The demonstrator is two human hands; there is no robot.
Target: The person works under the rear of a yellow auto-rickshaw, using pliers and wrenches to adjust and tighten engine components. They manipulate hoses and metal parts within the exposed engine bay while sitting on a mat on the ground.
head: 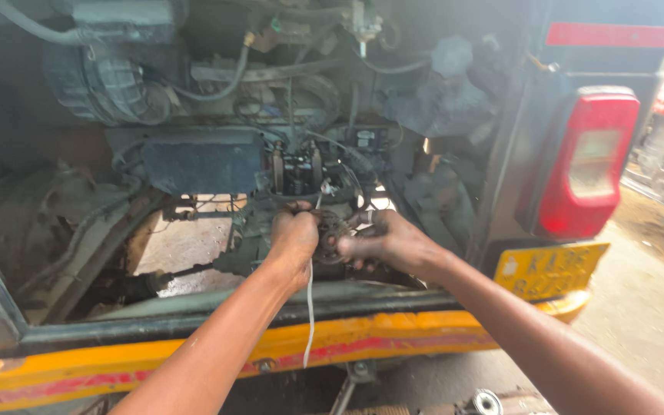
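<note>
Both my arms reach into the open rear engine bay of a small vehicle. My left hand (292,238) is closed around a thin white cord (310,307) that hangs down over the sill, and it presses against a round, dirty metal part (332,234) low in the engine. My right hand (384,242) grips the same round part from the right, fingers curled around its edge. Just above the hands sits a small black component with wires (299,170). The hands hide most of the round part.
A ribbed black housing (105,81) and hoses fill the upper left of the bay. The yellow and red rear bumper (155,361) runs across the bottom. A red tail light (585,165) and yellow plate (547,269) are at right. Ground shows through below.
</note>
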